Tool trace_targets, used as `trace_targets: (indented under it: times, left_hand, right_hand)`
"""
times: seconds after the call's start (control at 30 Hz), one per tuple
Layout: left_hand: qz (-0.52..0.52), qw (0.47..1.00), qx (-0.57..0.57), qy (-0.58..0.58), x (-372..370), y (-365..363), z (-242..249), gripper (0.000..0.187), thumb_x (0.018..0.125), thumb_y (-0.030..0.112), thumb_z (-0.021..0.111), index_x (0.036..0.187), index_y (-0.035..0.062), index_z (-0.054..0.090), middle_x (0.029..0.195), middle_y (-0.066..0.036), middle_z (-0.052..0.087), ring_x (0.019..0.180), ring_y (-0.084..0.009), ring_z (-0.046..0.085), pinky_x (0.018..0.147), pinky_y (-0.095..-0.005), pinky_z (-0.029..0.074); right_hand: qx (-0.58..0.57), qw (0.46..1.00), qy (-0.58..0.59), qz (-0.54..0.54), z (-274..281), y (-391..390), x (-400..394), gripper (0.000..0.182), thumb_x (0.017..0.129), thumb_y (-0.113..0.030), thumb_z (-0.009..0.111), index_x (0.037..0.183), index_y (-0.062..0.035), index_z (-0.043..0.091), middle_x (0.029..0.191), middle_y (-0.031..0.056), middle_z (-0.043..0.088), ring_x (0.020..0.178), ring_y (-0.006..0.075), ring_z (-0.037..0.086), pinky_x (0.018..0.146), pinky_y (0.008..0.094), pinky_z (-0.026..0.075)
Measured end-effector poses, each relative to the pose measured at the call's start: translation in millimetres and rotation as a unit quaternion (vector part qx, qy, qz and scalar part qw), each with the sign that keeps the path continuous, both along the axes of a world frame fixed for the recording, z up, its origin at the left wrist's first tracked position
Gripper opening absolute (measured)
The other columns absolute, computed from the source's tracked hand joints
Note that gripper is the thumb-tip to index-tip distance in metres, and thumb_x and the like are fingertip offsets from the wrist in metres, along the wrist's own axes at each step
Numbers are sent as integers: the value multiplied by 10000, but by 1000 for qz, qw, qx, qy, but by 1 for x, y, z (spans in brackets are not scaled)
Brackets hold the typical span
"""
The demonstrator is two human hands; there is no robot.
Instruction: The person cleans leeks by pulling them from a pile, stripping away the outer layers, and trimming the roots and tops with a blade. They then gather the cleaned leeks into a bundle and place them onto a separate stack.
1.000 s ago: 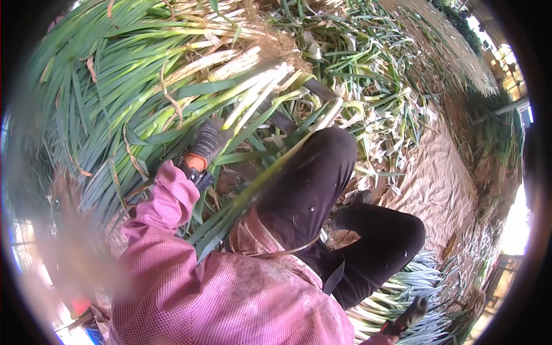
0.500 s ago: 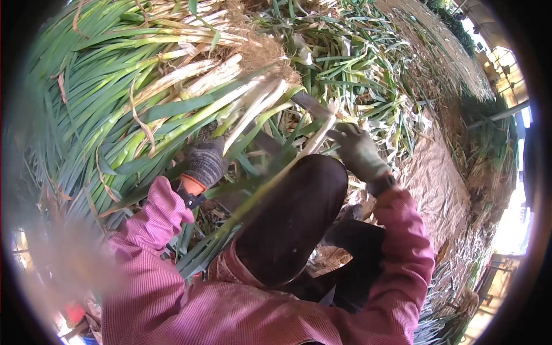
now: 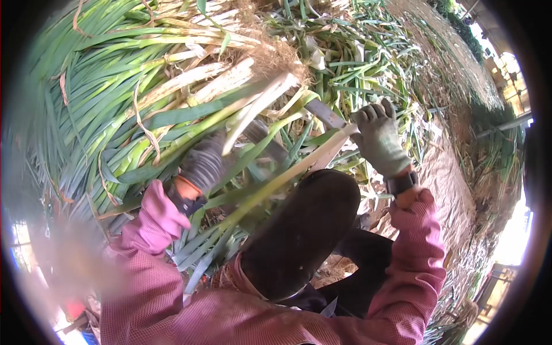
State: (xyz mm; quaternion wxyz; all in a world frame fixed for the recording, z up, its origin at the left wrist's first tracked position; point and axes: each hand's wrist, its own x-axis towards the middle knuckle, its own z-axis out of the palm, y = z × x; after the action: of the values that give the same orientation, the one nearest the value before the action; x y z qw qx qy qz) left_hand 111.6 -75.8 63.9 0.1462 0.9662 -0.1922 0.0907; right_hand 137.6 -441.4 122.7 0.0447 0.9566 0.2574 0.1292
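Note:
My left hand (image 3: 202,164), in a grey striped glove, is at the white stalks of the leek-like plants (image 3: 213,80); its fingers are blurred and partly hidden. My right hand (image 3: 382,141), in a pale grey-green glove, has bent fingers and pinches the pale end of a single long stalk (image 3: 302,165). That stalk slants down to the left over my raised knee, its green leaves lying below my left hand. A flat metal strip (image 3: 326,114) lies just left of my right fingertips. Another grey, blurred piece (image 3: 267,141) shows right of my left hand.
The large pile's brown roots (image 3: 279,57) face the middle. Loose leaves and peelings (image 3: 368,69) cover the ground beyond my hands. My dark-covered knee (image 3: 305,230) rises in front of me. Brown sheeting (image 3: 440,178) lies at the right, with more green plants (image 3: 494,138) farther right.
My right hand has shifted right and slightly up, and its fingers are more bent. The single stalk's pale end has moved right with it. The view has shifted slightly.

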Motion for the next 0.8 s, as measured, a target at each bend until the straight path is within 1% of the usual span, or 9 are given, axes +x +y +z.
trace_targets:
  times: [0.07, 0.23, 0.5, 0.53, 0.6, 0.63, 0.67, 0.7, 0.8]
  left_hand:
    - [-16, 987, 39, -153, -14, -21, 16, 562, 820, 294, 702, 1227, -34, 497, 819, -200, 621, 787, -368, 626, 679, -436, 505]
    - [-201, 924, -208, 249, -67, -66, 43, 385, 858, 342, 659, 1072, 31, 587, 720, -120, 613, 635, -250, 634, 598, -361, 509]
    - [-4, 664, -295, 687, -117, -58, 95, 215, 852, 268, 651, 844, 55, 626, 658, 12, 550, 538, -64, 542, 494, -214, 457]
    - [-15, 654, -306, 692, -122, -50, 90, 220, 854, 276, 649, 851, 56, 629, 660, 13, 550, 536, -63, 537, 494, -207, 451]
    - [-54, 662, -328, 672, -138, -24, 92, 235, 867, 289, 655, 884, 56, 628, 651, 33, 533, 527, -55, 511, 490, -202, 419]
    - [24, 640, -344, 687, -147, -14, 102, 240, 872, 291, 659, 901, 54, 630, 650, 37, 527, 532, -51, 511, 486, -203, 410]
    - [104, 615, -363, 693, -156, -4, 112, 245, 876, 293, 663, 918, 53, 632, 650, 42, 521, 538, -47, 510, 482, -203, 400]
    - [128, 610, -357, 696, -158, -3, 113, 245, 877, 292, 661, 916, 52, 631, 651, 41, 522, 540, -49, 512, 485, -203, 402]
    - [74, 601, -383, 697, -139, -13, 85, 254, 890, 294, 641, 909, 41, 629, 632, 28, 533, 521, -60, 520, 466, -210, 408]
  right_hand:
    - [22, 999, -5, 49, 21, 10, -13, 384, 641, -178, 740, 963, -64, 564, 934, 117, 584, 960, 326, 560, 977, 499, 382]
    - [37, 982, -75, 166, 42, 36, -32, 350, 622, -170, 678, 941, -76, 571, 874, 79, 542, 857, 286, 562, 754, 454, 460]
    - [60, 993, 86, -60, -29, -13, -21, 91, 869, -193, 578, 825, -114, 576, 576, 76, 549, 544, 278, 569, 533, 402, 446]
    - [30, 990, 93, -100, -65, -36, -8, 112, 878, -208, 547, 830, -110, 570, 603, 94, 565, 550, 284, 567, 531, 414, 439]
    - [237, 885, 75, -395, -119, -158, 10, 197, 868, -241, 558, 870, -76, 665, 687, 130, 649, 624, 268, 637, 571, 368, 493]
    - [36, 895, 51, -441, -122, -212, -9, 216, 854, -245, 596, 930, -75, 705, 721, 131, 677, 678, 269, 673, 615, 365, 524]
    - [112, 857, 124, -488, -121, -230, -26, 266, 815, -280, 647, 969, -70, 702, 742, 144, 679, 719, 279, 679, 651, 384, 530]
    - [174, 808, 206, -523, -113, -234, -45, 342, 775, -314, 698, 1009, -66, 698, 764, 157, 681, 761, 289, 685, 687, 402, 537]
    - [-11, 884, 235, -403, -72, -154, -73, 775, 611, -336, 828, 1256, -35, 521, 1216, 189, 561, 1140, 332, 543, 950, 407, 454]
